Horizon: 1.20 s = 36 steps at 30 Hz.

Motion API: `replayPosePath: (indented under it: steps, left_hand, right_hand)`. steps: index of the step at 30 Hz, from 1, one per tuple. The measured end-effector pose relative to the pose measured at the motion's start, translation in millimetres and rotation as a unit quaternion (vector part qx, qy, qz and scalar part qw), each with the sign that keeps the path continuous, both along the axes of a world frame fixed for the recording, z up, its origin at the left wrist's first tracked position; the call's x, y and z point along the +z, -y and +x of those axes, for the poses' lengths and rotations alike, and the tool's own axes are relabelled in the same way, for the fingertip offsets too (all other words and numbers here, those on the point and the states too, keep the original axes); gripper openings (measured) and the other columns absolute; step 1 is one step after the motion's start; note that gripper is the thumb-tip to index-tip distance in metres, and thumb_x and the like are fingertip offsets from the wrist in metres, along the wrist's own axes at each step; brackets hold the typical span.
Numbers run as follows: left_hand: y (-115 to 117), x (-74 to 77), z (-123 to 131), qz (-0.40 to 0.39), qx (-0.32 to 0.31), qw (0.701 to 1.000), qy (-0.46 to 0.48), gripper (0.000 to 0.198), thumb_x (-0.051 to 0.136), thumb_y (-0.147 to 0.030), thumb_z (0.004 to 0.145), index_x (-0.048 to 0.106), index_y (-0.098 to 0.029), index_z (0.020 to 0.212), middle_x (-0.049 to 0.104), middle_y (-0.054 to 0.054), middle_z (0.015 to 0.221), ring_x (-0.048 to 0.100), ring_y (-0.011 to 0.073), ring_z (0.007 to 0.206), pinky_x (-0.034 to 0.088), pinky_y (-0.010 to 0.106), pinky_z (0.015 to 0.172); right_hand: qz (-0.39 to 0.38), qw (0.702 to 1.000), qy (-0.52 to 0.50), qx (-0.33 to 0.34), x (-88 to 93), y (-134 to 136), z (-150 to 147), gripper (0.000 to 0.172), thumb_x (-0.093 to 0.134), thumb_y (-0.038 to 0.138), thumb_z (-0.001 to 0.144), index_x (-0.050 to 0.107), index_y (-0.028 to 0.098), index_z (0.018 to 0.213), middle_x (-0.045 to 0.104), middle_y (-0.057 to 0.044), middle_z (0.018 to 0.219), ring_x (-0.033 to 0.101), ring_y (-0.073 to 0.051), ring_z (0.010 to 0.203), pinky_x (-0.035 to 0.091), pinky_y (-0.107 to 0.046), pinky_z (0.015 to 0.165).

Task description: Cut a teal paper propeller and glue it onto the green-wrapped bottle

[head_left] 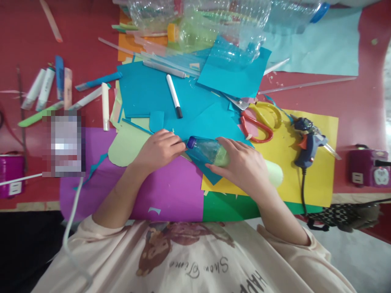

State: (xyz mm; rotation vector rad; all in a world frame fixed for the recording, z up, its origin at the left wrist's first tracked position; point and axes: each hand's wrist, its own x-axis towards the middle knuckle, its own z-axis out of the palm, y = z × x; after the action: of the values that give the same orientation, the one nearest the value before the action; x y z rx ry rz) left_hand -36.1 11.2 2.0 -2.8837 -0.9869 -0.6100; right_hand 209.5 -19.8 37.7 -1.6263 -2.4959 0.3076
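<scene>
A small clear plastic bottle (205, 149) with a blue cap lies on its side over coloured foam sheets. My right hand (241, 165) is wrapped over the bottle's body, which shows pale green under the fingers. My left hand (159, 148) has its fingers curled, with the fingertips pressing near the blue cap and a blue foam sheet (146, 91) edge. Whether the left fingers pinch the sheet is not clear.
Red-and-yellow scissors (259, 120) and a blue glue gun (307, 140) lie on the yellow sheet (324, 179) at right. A black-tipped marker (174, 96) rests on the blue foam. Empty clear bottles (214, 28) pile up at the back. Markers (45, 87) and glue sticks lie at left.
</scene>
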Motion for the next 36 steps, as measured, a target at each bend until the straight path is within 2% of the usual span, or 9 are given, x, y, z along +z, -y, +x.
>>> replayPosePath:
  steps: [4, 8, 10, 12, 15, 17, 23, 29, 36]
  left_hand:
    - [-1, -0.8, -1, -0.024, -0.001, 1.0, 0.014, 0.033, 0.042, -0.023, 0.1, 0.06, -0.019, 0.072, 0.066, 0.003, 0.069, 0.058, 0.0154, 0.067, 0.041, 0.03, 0.067]
    - [1, 0.4, -3, -0.156, -0.009, 0.974, 0.166, 0.034, 0.048, -0.038, 0.097, 0.058, -0.019, 0.071, 0.067, 0.002, 0.07, 0.06, 0.0141, 0.067, 0.044, 0.03, 0.071]
    - [4, 1.3, -2, -0.256, 0.007, 0.928, 0.271, 0.03, 0.051, -0.042, 0.095, 0.059, -0.02, 0.075, 0.067, 0.002, 0.072, 0.061, 0.014, 0.069, 0.046, 0.029, 0.072]
    - [7, 2.0, -1, -0.365, 0.032, 0.861, 0.353, 0.026, 0.058, -0.045, 0.091, 0.061, -0.02, 0.082, 0.066, 0.001, 0.076, 0.061, 0.013, 0.069, 0.047, 0.026, 0.067]
    - [9, 2.9, 1, -0.491, 0.036, 0.764, 0.417, 0.032, 0.069, -0.05, 0.081, 0.065, -0.021, 0.092, 0.064, 0.0, 0.077, 0.059, 0.011, 0.067, 0.046, 0.022, 0.06]
    - [8, 3.5, 4, -0.528, 0.02, 0.731, 0.433, 0.036, 0.071, -0.053, 0.079, 0.069, -0.02, 0.091, 0.06, 0.0, 0.072, 0.056, 0.0104, 0.064, 0.045, 0.022, 0.058]
    - [5, 3.3, 11, -0.521, 0.006, 0.718, 0.463, 0.035, 0.072, -0.054, 0.077, 0.073, -0.02, 0.078, 0.058, 0.001, 0.069, 0.051, 0.01, 0.062, 0.043, 0.024, 0.059]
    - [9, 0.8, 13, -0.556, 0.014, 0.688, 0.466, 0.036, 0.072, -0.055, 0.077, 0.072, -0.019, 0.076, 0.065, 0.006, 0.08, 0.057, 0.0129, 0.069, 0.046, 0.026, 0.06]
    - [8, 4.2, 15, -0.556, 0.024, 0.677, 0.482, 0.039, 0.077, -0.054, 0.072, 0.066, -0.017, 0.066, 0.064, 0.003, 0.071, 0.057, 0.0109, 0.062, 0.047, 0.024, 0.057]
  right_hand:
    - [-0.009, 1.0, -0.001, -0.005, 1.2, -1, 0, 0.056, 0.072, 0.05, 0.076, 0.064, 0.014, 0.118, 0.075, -0.017, 0.106, 0.072, -0.03, 0.086, 0.054, -0.037, 0.068]
    - [-0.034, 0.999, -0.016, 0.011, 9.5, 0, 3, 0.056, 0.075, 0.046, 0.073, 0.065, 0.015, 0.119, 0.076, -0.015, 0.105, 0.073, -0.031, 0.089, 0.056, -0.037, 0.07]
    - [-0.046, 0.998, -0.034, 0.027, 15.8, 2, 4, 0.056, 0.075, 0.045, 0.072, 0.066, 0.016, 0.119, 0.076, -0.014, 0.107, 0.073, -0.031, 0.092, 0.058, -0.037, 0.073]
    - [-0.052, 0.997, -0.05, 0.04, 21.6, 4, 6, 0.055, 0.074, 0.045, 0.072, 0.066, 0.016, 0.119, 0.076, -0.013, 0.109, 0.074, -0.03, 0.093, 0.059, -0.037, 0.075]
    - [-0.056, 0.995, -0.068, 0.053, 27.0, 7, 7, 0.054, 0.074, 0.042, 0.073, 0.067, 0.015, 0.118, 0.076, -0.013, 0.109, 0.074, -0.03, 0.092, 0.06, -0.037, 0.075]
    - [-0.059, 0.994, -0.073, 0.056, 28.1, 8, 7, 0.053, 0.074, 0.042, 0.073, 0.067, 0.014, 0.118, 0.076, -0.013, 0.109, 0.075, -0.03, 0.092, 0.061, -0.037, 0.075]
    - [-0.052, 0.993, -0.088, 0.06, 25.8, 12, 7, 0.054, 0.075, 0.04, 0.072, 0.066, 0.015, 0.119, 0.076, -0.013, 0.11, 0.074, -0.03, 0.093, 0.06, -0.038, 0.077]
    - [-0.059, 0.992, -0.092, 0.059, 25.8, 15, 5, 0.054, 0.074, 0.041, 0.072, 0.066, 0.017, 0.119, 0.075, -0.013, 0.112, 0.074, -0.031, 0.094, 0.06, -0.041, 0.077]
    - [-0.059, 0.992, -0.087, 0.064, 25.0, 14, 5, 0.054, 0.074, 0.042, 0.072, 0.066, 0.016, 0.119, 0.076, -0.013, 0.109, 0.074, -0.03, 0.091, 0.06, -0.038, 0.074]
